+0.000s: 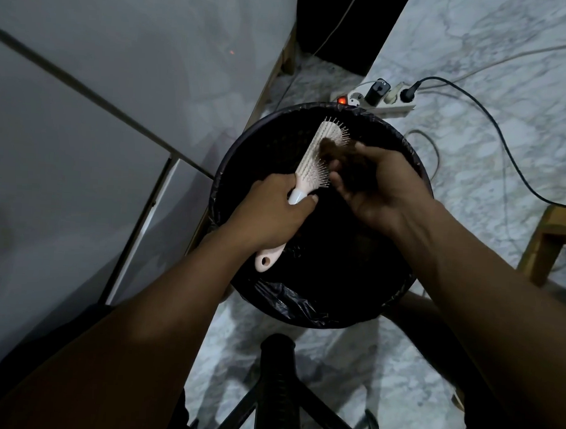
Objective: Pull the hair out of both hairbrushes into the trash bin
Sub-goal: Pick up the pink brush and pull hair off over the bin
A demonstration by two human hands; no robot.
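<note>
A pale pink hairbrush [314, 157] with metal pins is held over the round trash bin [246, 143], which is lined with a black bag. My left hand [272, 213] is shut around the brush's handle, whose end with a hole sticks out below my fist. My right hand [381, 190] is at the pin side of the brush head, its fingers pinching a dark brown clump of hair [339, 155] that still clings to the pins. Only one brush is in view.
A white power strip [379, 101] with plugs and a lit red switch lies on the marble floor behind the bin, cables trailing right. A white cabinet [83, 122] stands at left, a wooden leg [546, 241] at right, a black stand [276, 378] near my feet.
</note>
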